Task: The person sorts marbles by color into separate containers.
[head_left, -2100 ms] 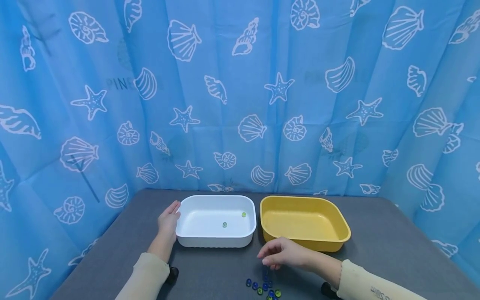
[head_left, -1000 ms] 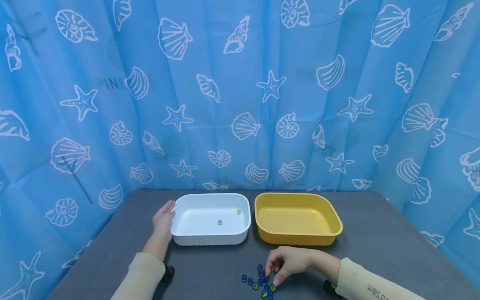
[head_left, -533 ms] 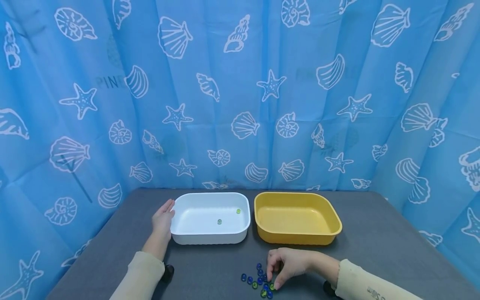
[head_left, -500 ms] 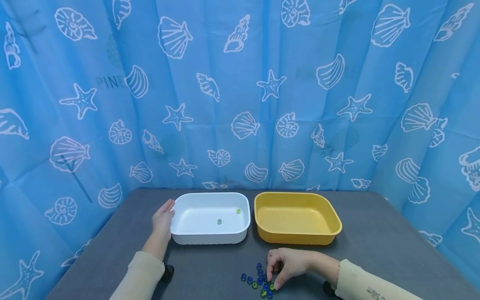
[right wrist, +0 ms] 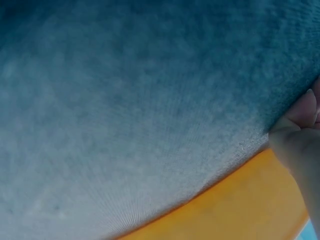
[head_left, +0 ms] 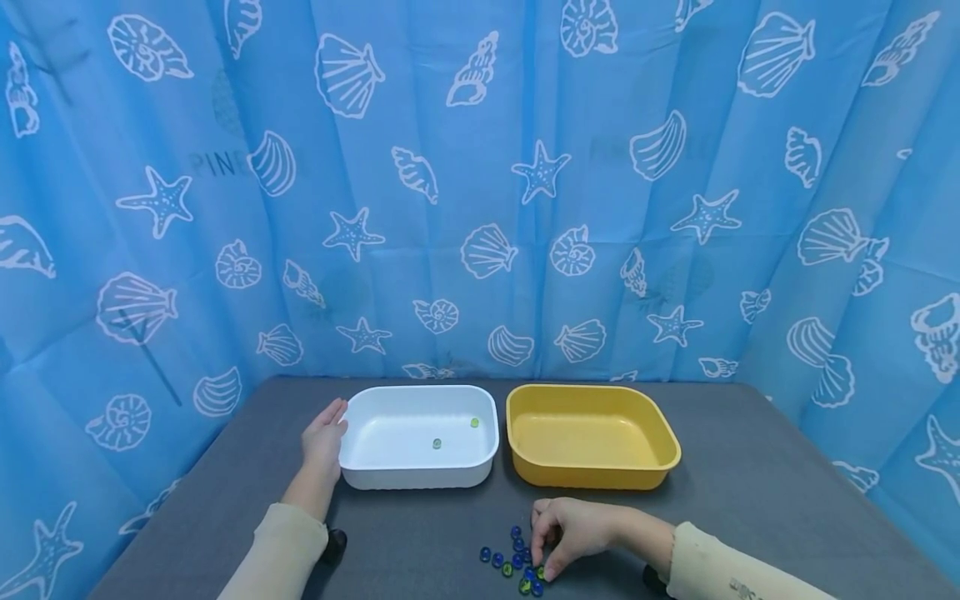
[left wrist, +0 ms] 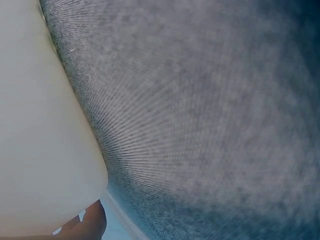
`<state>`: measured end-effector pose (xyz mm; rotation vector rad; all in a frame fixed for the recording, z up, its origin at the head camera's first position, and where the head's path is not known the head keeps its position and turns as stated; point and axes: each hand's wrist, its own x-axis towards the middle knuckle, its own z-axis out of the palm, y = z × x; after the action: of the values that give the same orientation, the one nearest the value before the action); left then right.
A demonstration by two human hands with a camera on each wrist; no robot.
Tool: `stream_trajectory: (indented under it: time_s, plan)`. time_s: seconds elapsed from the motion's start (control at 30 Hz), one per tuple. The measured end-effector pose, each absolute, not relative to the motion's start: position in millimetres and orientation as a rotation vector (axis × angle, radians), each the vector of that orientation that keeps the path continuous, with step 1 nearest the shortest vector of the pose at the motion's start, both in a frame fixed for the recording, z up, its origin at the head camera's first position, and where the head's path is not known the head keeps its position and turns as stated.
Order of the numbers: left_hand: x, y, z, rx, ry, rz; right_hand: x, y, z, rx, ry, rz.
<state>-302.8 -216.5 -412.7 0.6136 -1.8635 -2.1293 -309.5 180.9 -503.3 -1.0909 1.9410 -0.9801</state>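
My left hand [head_left: 324, 433] lies open and flat against the left wall of a white tray [head_left: 420, 480], which holds two green glass beads [head_left: 437, 443]. In the left wrist view only the tray wall [left wrist: 40, 150] and a fingertip [left wrist: 92, 224] show. A yellow tray [head_left: 592, 478] stands to the right of the white one with nothing in it. My right hand [head_left: 542, 554] is down on a small pile of blue and green beads [head_left: 507, 562] near the front edge. Its thumb and curled fingers pinch a bead at the pile's right side. The right wrist view shows fingers [right wrist: 300, 130] and the yellow tray [right wrist: 225, 210].
Both trays sit side by side on a grey felt-covered table [head_left: 750, 492]. A blue curtain [head_left: 480, 183] printed with shells and starfish hangs close behind and around the sides. Bare table surface lies to the right of the yellow tray.
My right hand came down from above the pile onto the beads and its fingers curled in. The left hand has stayed against the white tray.
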Motion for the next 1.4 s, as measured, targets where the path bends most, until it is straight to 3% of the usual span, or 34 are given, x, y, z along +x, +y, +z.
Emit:
stream_trajectory:
  time_s: [0.27,0.53,1.4]
  plan:
    - [-304.2,-216.0,-412.0,0.601,-1.858,-2.138,-317.4,184.8,-508.4,-1.030,1.917,-0.999]
    - [-306.1,-214.7,-410.2,0.598,-1.859,-2.147,-252.1,162.8,-402.8,-0.867,1.932,-1.145]
    - [-303.2,-216.7,-414.5,0.590,-1.867,-2.121,-267.3,103.7,-356.8,-0.664,2.140,-1.462]
